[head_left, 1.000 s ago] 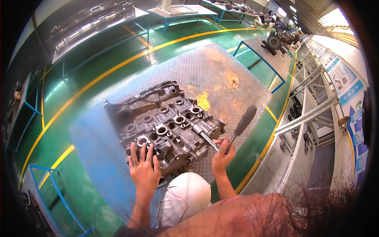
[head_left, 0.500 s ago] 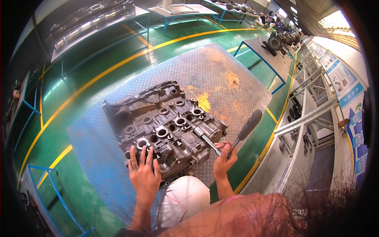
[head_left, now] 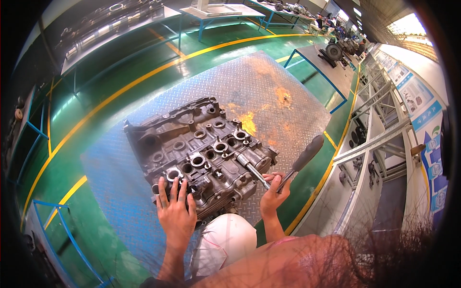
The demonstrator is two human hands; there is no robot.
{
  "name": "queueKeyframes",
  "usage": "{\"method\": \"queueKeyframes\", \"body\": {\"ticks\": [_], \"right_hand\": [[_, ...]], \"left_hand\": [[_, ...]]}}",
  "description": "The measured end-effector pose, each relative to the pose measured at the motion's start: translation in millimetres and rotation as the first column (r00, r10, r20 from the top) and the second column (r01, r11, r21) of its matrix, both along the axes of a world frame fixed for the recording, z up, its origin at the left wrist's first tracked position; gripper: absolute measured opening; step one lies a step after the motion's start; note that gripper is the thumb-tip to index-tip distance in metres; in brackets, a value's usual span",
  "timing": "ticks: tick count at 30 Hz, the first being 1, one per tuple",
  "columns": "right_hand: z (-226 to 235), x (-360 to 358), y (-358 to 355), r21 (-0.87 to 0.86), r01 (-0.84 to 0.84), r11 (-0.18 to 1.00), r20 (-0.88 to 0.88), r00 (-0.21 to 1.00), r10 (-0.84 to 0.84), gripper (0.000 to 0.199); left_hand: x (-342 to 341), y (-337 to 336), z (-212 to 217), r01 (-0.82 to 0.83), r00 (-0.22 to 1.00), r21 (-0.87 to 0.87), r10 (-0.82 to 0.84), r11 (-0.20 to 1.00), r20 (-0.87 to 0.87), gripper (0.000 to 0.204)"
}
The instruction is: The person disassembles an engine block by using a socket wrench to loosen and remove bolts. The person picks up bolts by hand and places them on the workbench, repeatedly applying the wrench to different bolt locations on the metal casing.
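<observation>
A dirty metal engine block (head_left: 192, 153) with round ports and studs lies on a tread-plate table. My left hand (head_left: 176, 217) rests on its near left corner, fingers spread over the metal beside a port. With its fingers closed, my right hand (head_left: 274, 196) grips a ratchet wrench (head_left: 307, 154) at the head end, its dark thick handle pointing up and to the right. From there a silver extension bar (head_left: 254, 172) runs to the engine's right side, where its socket end meets the casing. The fastener under it is hidden.
The tread-plate table (head_left: 230, 77) has blue and rust-coloured areas and a yellow patch. My white-clad knee (head_left: 228, 240) is close to the engine's near edge. On the right stand grey metal frames (head_left: 370, 125); a workbench with metal parts (head_left: 115, 33) is at the far left.
The wrench handle has swung slightly to the right, and my right hand has shifted a little with it. My left hand stays in place on the engine.
</observation>
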State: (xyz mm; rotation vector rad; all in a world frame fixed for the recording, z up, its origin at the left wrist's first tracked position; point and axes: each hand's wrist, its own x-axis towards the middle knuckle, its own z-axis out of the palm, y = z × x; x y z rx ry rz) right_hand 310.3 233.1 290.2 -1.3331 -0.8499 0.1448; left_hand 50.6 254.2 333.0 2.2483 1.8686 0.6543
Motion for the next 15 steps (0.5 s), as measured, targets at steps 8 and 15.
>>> {"method": "queueKeyframes", "body": {"ticks": [8, 15], "right_hand": [[0.8, -1.6, 1.4, 0.001, 0.017, 1.000, 0.008, 1.000, -0.017, 0.022], [-5.9, 3.0, -0.6, -0.016, -0.012, 1.000, -0.014, 1.000, 0.011, 0.020]], "left_hand": [[-0.9, 1.6, -0.9, 0.002, 1.000, -0.004, -0.002, 1.000, 0.008, 0.038], [-1.4, 1.3, 1.4, 0.000, 1.000, 0.018, 0.000, 1.000, 0.003, 0.038]]}}
